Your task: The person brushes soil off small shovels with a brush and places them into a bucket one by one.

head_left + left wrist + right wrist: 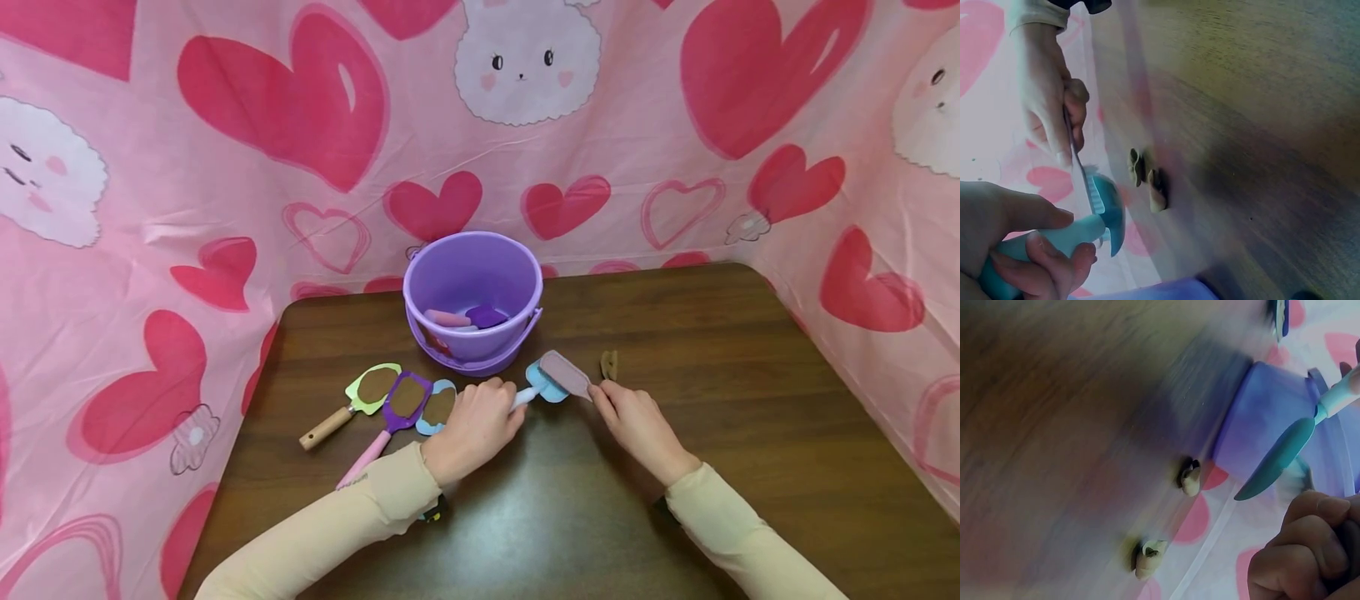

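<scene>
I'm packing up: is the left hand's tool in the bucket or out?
Out: the left hand holds the blue tool above the table, outside the purple bucket.

A light-blue scoop (552,391) with a curved, shell-like head and a paler handle is gripped by the left hand (480,423), raised near the purple bucket (491,343), on the bucket's near right side. Pinched by the right hand (635,423) farther right of the bucket, a flat mauve-gray, roughly rectangular piece (564,372) slants over the blue head; whether the two touch is unclear.
</scene>
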`<state>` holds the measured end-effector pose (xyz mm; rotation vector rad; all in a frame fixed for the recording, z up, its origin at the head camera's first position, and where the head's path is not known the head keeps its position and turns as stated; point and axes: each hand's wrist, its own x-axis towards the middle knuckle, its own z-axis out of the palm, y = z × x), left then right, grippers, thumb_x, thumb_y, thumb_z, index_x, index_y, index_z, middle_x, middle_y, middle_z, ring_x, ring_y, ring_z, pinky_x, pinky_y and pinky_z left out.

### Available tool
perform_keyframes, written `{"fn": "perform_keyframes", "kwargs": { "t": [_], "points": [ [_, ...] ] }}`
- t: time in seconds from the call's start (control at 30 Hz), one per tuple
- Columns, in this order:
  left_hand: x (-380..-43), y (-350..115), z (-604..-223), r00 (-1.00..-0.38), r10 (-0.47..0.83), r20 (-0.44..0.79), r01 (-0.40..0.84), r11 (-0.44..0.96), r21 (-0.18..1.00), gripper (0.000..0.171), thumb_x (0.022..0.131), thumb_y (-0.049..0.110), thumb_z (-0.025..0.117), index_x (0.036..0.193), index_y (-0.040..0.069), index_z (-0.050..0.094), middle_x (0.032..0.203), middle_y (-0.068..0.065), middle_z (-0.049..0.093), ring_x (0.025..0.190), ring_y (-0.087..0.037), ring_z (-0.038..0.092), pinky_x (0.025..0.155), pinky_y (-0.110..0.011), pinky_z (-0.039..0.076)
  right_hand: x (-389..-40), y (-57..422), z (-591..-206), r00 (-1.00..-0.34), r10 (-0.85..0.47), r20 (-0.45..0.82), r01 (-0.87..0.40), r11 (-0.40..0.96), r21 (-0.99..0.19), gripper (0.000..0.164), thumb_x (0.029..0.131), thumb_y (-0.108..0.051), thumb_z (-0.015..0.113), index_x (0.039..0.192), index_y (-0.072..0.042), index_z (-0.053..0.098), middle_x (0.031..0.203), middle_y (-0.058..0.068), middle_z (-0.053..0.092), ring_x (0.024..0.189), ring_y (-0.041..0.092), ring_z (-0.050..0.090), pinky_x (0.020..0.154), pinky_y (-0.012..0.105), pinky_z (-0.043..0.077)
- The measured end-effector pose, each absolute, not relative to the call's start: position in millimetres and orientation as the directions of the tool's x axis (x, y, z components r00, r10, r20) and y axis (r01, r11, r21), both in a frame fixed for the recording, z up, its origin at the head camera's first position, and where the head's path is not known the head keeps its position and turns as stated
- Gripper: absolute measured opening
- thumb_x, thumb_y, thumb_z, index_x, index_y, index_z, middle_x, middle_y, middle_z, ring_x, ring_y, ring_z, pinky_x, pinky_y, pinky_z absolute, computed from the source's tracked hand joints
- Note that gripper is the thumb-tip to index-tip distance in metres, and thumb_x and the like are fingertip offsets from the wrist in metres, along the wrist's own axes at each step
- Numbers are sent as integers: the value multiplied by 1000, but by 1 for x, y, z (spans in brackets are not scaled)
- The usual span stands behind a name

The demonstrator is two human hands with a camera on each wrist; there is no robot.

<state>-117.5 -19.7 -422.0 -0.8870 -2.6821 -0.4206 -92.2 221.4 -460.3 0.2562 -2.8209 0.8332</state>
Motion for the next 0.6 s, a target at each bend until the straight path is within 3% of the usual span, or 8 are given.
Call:
{"fn": "perform_keyframes", "kwargs": {
  "t": [0.33,0.5,0.6],
  "points": [
    [-117,-21,-425,-777,535,332,610,770,186,31,80,25,69,61,13,48,57,2,43,46,-23,53,39,-34,38,-95,224,-459,-967,-47,251,-178,831,-527,32,98,-25,48,68,-14,46,54,-5,34,45,9,31,42,25,28],
    [-118,-20,-426,-777,533,336,609,772,183,31,80,25,69,61,13,47,56,2,42,45,-23,52,39,-34,39,-93,219,-459,-940,-189,285,-315,803,-507,26,96,-22,52,71,-16,49,55,-10,33,45,4,31,42,22,29],
    [-119,-20,-426,-769,535,351,617,764,190,32,80,25,68,61,13,46,57,2,41,44,-22,50,40,-34,40,-92,218,-460,-937,-220,272,-331,809,-485,24,95,-21,54,73,-16,51,55,-11,32,46,3,31,43,21,30]
  ]
}}
